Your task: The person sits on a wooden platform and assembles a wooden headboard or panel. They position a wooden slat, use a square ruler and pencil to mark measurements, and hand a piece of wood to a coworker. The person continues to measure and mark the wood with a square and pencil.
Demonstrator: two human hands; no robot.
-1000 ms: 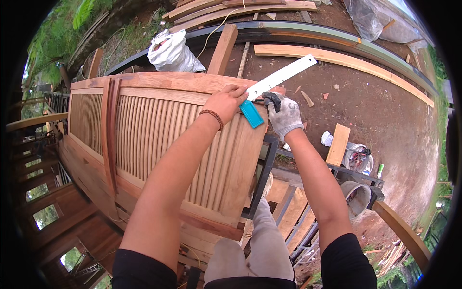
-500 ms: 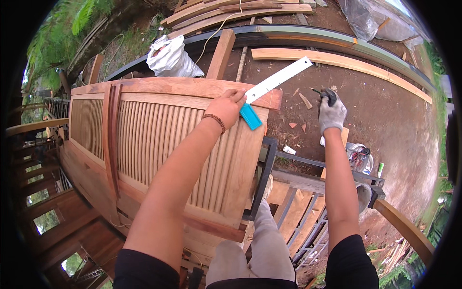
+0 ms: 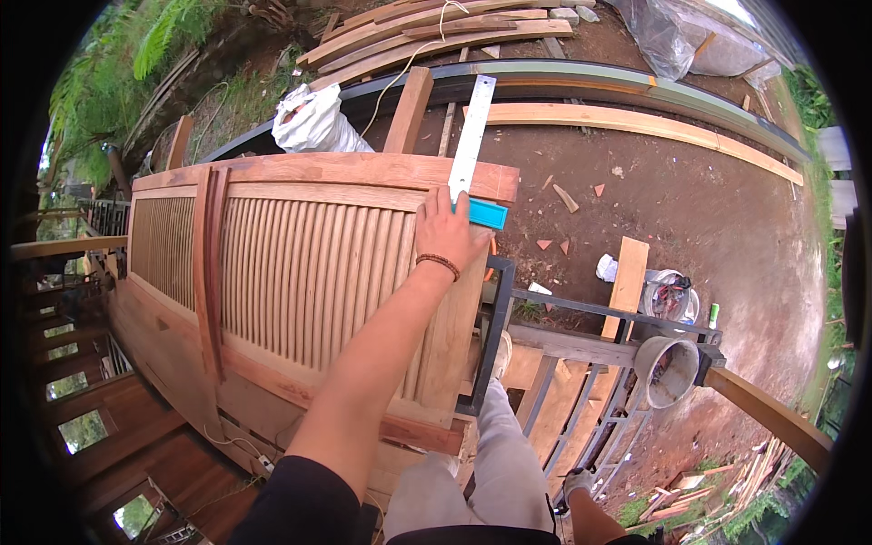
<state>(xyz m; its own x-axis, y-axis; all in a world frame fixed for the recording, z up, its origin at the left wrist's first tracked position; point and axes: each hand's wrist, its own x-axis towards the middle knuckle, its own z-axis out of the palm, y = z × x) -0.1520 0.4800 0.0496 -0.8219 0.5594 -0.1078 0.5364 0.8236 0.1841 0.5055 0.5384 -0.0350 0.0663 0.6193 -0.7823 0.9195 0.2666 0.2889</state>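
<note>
A slatted wooden door panel [image 3: 300, 272] lies tilted in front of me on a metal frame. My left hand [image 3: 447, 238] presses a try square onto its right stile. The square's steel blade [image 3: 474, 127] points away over the panel's top rail, and its blue stock [image 3: 488, 214] shows just beyond my fingers. My right hand [image 3: 578, 481], in a light work glove, hangs low beside my leg at the bottom edge. Whether that hand holds anything is hidden.
A dark metal frame [image 3: 581, 313] with a grey bucket [image 3: 668, 368] stands to the right over bare earth. A white sack [image 3: 313, 123], long planks [image 3: 636, 123], stacked boards [image 3: 427, 23] and plastic sheeting [image 3: 677, 36] lie beyond. A wooden railing [image 3: 54, 247] runs along the left.
The square has swung from slanting right to pointing straight away over the top rail. My right hand left the square, rose to the right, then dropped beside my leg.
</note>
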